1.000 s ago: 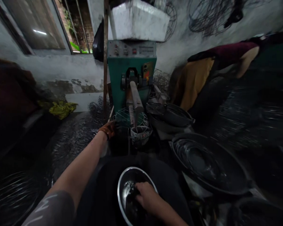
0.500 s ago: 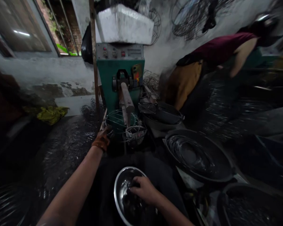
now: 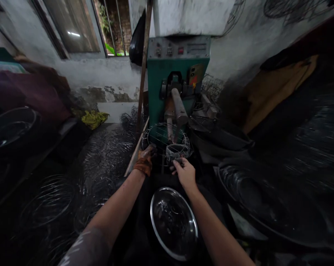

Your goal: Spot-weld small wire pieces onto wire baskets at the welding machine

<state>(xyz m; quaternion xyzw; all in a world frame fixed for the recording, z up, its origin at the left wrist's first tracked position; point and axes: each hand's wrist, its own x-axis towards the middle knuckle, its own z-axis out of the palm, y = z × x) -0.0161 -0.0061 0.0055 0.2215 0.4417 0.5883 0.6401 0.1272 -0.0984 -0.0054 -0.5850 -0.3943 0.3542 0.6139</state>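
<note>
Gloved left hand (image 3: 144,162) gripping the rim of a wire cage (image 3: 164,138) at its 7 o'clock, bare right hand (image 3: 185,171) pinching its 5 o'clock edge, green machine (image 3: 178,79) at 12 o'clock, steel bowl (image 3: 174,221) at 6 o'clock.

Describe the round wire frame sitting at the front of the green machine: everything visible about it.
The wire frame is a round cage of thin, bare grey metal wires, rim hoops joined by crossing spokes. It lies roughly flat against the green machine, under its projecting metal bar. The gloved left hand grips its near left rim; the bare right hand touches its near right edge beside a small tin. Motion blur hides finer detail.
</note>
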